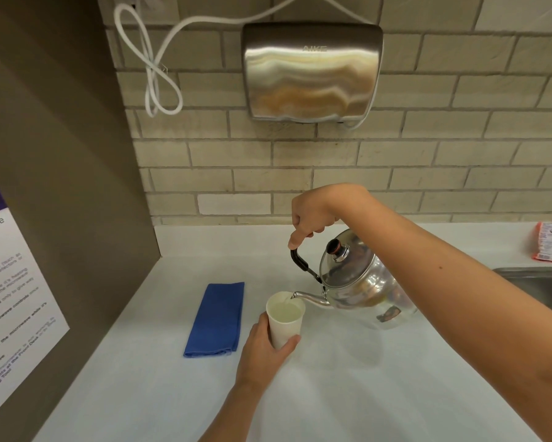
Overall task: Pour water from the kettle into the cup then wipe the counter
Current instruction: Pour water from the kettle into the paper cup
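right hand (309, 218) grasps tilted kettle (360, 282) handle; left hand (265, 349) grips cup (284, 317), apparently near full. cloth (217, 319) lies just left, long axis front-back, nearer left hand.

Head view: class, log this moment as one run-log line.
phase: pouring | right hand: tilts kettle | left hand: holds cup, partly filled | blue cloth: folded, untouched | wipe: pending

Beige brick wall (332, 173), steel hand dryer (311, 70), sink (542, 282).
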Tool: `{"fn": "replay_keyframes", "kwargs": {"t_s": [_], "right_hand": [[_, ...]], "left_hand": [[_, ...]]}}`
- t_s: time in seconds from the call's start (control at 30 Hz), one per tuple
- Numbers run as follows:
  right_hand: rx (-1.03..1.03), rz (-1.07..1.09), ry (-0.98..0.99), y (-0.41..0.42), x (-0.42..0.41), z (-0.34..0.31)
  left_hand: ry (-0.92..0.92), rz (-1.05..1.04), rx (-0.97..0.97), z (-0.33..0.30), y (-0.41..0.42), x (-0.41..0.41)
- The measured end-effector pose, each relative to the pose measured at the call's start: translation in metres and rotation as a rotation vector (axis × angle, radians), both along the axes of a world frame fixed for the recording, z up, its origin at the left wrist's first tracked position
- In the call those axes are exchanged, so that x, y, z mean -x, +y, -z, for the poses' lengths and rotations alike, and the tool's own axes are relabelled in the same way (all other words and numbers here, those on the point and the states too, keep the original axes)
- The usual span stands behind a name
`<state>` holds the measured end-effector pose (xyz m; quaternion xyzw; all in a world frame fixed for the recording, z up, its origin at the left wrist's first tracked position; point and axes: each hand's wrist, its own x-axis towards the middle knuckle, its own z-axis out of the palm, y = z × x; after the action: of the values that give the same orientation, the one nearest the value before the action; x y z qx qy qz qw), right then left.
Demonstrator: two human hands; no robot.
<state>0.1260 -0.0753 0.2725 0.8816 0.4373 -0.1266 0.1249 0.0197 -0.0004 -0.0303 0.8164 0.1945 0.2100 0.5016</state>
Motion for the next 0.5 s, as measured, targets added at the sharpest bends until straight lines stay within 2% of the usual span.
{"fn": "replay_keyframes", "kwargs": {"t_s": [0.5], "right_hand": [[-0.005,0.011,0.008,0.0017,-0.0009,0.0014]], "left_hand": [[-0.003,-0.006,0.012,0.0012,0.0004,-0.0007]]}}
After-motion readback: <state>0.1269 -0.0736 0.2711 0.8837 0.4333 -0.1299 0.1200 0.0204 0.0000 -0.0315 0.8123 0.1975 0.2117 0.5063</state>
